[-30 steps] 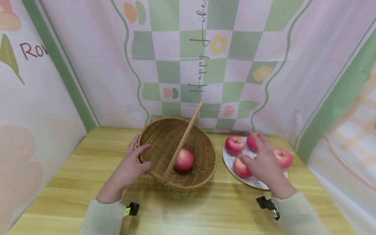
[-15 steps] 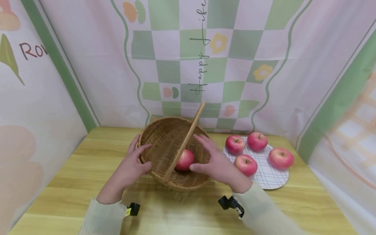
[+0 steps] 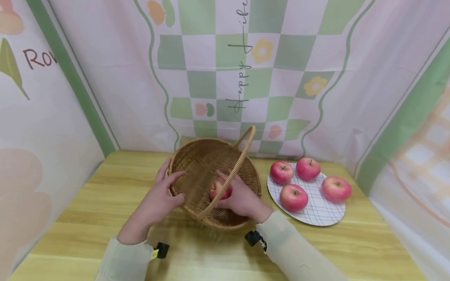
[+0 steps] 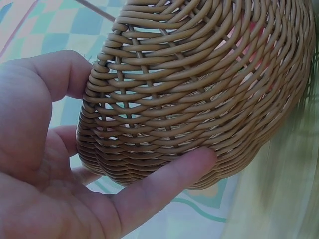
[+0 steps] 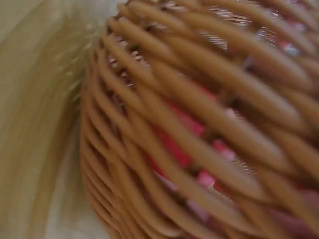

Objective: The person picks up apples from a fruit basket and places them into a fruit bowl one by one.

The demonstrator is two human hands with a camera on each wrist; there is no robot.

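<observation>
A brown wicker basket [image 3: 198,158] with an arched handle stands on the table in the head view. My left hand [image 3: 159,199] grips its left end; in the left wrist view the thumb and fingers lie on either side of the wicker wall [image 4: 164,94]. Inside the basket my right hand [image 3: 244,198] holds a red apple [image 3: 215,189], the thumb on the near side and fingers on the far side. The handle crosses in front of part of the apple and hand. Basket weave [image 5: 199,124] fills most of the right wrist view, with pink-red showing through the gaps.
To the right lies a round white plate [image 3: 325,214] with a grid pattern. Several apples rest on it, among them a near one [image 3: 293,198] and one at the right edge [image 3: 336,189]. A printed cloth [image 3: 200,84] hangs behind the wooden table [image 3: 88,203].
From above the plate, my right hand has moved left and down into the basket to the apple. The apple has turned, showing its stem. The basket has shifted slightly, its handle leaning further right.
</observation>
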